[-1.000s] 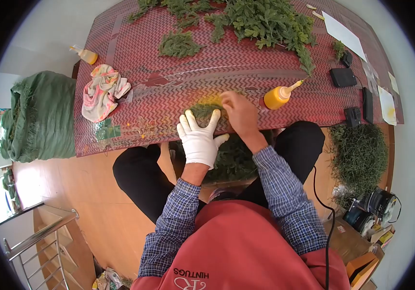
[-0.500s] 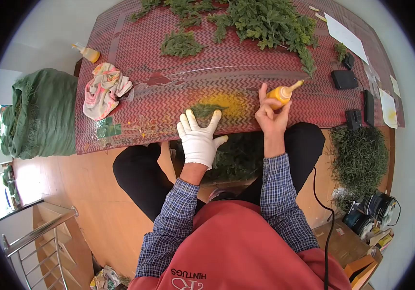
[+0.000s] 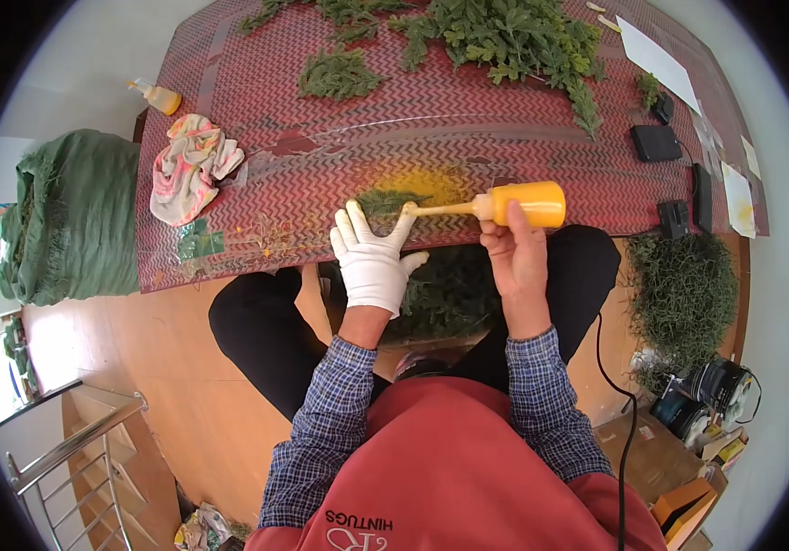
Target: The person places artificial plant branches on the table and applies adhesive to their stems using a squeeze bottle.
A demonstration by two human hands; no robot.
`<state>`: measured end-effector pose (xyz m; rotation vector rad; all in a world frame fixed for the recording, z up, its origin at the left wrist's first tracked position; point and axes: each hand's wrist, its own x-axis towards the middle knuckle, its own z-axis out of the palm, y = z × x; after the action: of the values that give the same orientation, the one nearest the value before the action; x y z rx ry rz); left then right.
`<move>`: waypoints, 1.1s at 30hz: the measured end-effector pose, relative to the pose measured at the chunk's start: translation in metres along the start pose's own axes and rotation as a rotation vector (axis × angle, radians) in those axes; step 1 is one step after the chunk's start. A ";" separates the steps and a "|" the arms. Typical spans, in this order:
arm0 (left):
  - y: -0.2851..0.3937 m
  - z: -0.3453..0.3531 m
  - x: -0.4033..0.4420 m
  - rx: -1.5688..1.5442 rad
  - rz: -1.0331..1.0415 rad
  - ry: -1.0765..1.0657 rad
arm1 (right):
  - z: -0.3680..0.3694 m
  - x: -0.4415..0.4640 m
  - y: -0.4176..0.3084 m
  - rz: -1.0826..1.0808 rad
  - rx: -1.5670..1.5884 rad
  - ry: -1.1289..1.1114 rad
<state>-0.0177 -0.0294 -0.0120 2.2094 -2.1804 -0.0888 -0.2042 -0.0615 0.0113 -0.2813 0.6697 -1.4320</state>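
My left hand (image 3: 371, 266), in a white glove with yellow-stained fingertips, lies spread at the table's near edge. Its fingertips touch a small green sprig (image 3: 389, 203) lying flat on the red patterned mat. My right hand (image 3: 516, 262) is bare and grips a squeeze bottle (image 3: 530, 204) of yellow liquid. The bottle lies nearly level, and its long nozzle points left, with the tip close to the gloved index finger and the sprig. Yellow specks (image 3: 424, 184) cover the mat behind the sprig.
A pile of green sprigs (image 3: 514, 41) lies at the back, with a smaller sprig (image 3: 339, 75) to its left. A stained cloth (image 3: 194, 170) and another bottle (image 3: 161, 98) are on the left. Black devices (image 3: 655, 143) stand at the right, and a green sack (image 3: 82, 216) sits beside the table.
My right hand has turned the squeeze bottle from pointing up and right to pointing left, bringing its nozzle to the sprig. My left hand stays spread in nearly the same place.
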 end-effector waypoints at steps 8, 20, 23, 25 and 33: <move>0.000 -0.002 0.001 -0.012 0.005 0.000 | 0.023 -0.004 0.030 -0.207 -0.407 0.085; -0.001 -0.003 0.000 -0.031 0.008 0.011 | 0.035 0.005 0.048 -0.227 -0.472 0.071; -0.001 -0.003 0.000 -0.031 0.009 0.006 | 0.036 0.006 0.049 -0.229 -0.498 0.064; -0.002 -0.003 0.000 -0.033 0.012 0.006 | 0.036 0.006 0.047 -0.237 -0.510 0.066; -0.001 -0.005 0.000 -0.006 0.021 -0.011 | 0.028 0.005 0.039 -0.296 -0.512 0.100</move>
<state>-0.0163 -0.0298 -0.0073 2.1880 -2.2050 -0.1063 -0.1562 -0.0663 0.0106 -0.7371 1.1113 -1.5436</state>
